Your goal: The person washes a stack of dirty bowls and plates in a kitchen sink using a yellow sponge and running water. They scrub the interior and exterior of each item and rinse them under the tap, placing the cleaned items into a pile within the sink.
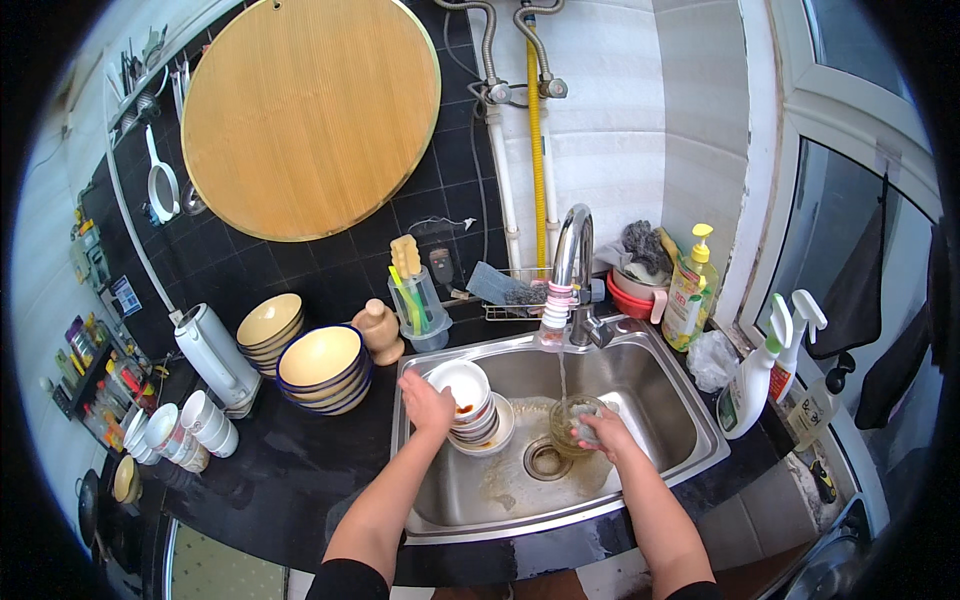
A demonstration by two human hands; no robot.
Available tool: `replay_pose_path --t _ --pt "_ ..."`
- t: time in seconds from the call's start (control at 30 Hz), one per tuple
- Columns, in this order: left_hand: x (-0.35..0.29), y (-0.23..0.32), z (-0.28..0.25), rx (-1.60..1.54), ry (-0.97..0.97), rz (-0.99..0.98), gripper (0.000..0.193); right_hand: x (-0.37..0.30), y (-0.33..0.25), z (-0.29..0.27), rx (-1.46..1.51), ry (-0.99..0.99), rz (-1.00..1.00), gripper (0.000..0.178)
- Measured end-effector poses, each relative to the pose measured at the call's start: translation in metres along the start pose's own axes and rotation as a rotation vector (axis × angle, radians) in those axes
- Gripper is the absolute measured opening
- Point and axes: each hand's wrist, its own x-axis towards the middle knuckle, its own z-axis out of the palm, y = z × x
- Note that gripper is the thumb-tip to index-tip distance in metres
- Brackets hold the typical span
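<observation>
The sink [660,400] is bare silver steel set in a glossy black counter [290,470], and the stacked bowls [465,395] in it are white with brown-red smears. On the counter stand cream-yellow bowls with dark blue rims [322,365], behind them a wall of black square tiles [330,270] bearing a pale yellow-tan round board [310,115]. By the tap a yellow pipe [537,150] runs up the white wall, beside a yellow-green soap bottle [690,295] and a red basin [630,295].

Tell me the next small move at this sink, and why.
Probably keep turning the glass under the water stream to rinse it. The right hand holds it right below the running tap, while the left hand rests on the stack of dirty bowls waiting in the sink.
</observation>
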Motion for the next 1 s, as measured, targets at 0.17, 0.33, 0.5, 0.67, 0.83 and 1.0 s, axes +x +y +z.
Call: replay_pose_path --t 0.17,0.33,0.5,0.67,0.83,1.0 --pt "0.019 -0.029 0.006 0.195 -0.36 -0.169 0.025 0.003 0.003 -0.004 -0.049 0.002 -0.005 0.026" --pt "0.032 -0.023 0.009 0.162 -0.359 -0.114 0.018 0.01 0.009 -0.006 -0.099 0.017 -0.008 0.027" --pt "0.043 -0.024 0.008 0.156 -0.364 -0.092 0.016 0.006 0.007 -0.001 -0.179 -0.058 0.012 0.025" --pt "0.034 -0.01 -0.016 -0.018 -0.27 0.037 0.009 -0.003 0.005 0.006 -0.296 -0.169 0.079 0.023" --pt "0.009 0.003 -0.008 -0.675 -0.371 -0.366 0.014 0.0 0.004 0.002 -0.189 -0.046 -0.031 0.023" --pt "-0.025 0.023 0.026 -0.821 -0.813 -0.611 0.043 0.016 0.009 -0.017 -0.003 0.169 -0.127 0.016"
